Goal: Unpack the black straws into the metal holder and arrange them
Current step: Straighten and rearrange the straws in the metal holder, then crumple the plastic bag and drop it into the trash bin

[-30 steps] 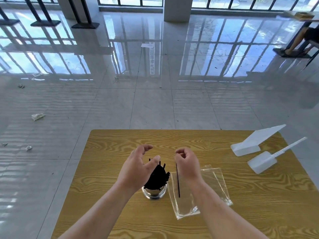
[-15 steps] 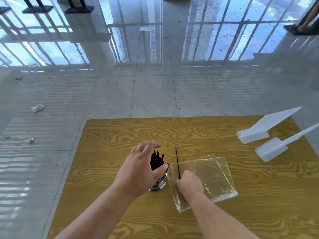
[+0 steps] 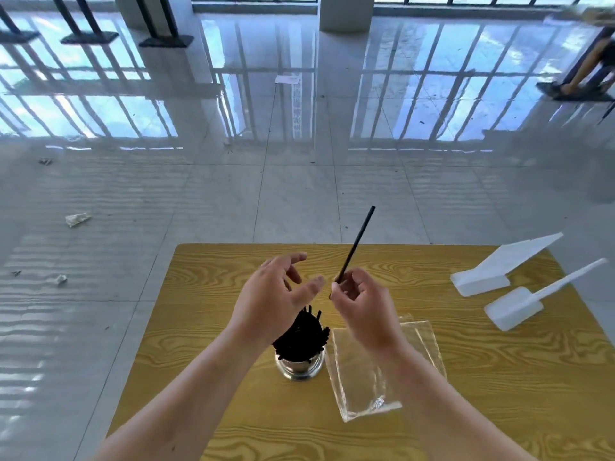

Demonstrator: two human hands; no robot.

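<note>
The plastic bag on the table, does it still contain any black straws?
No, the plastic bag lies flat and see-through, with only wood grain showing through it.

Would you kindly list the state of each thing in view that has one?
Left hand: open, empty, above the holder.
Right hand: pinching one straw.
Single straw: lifted, tilted up.
Metal holder: upright, full of straws.
Plastic bag: flat on the table, looks empty.
Two white scoops: lying unused.
</note>
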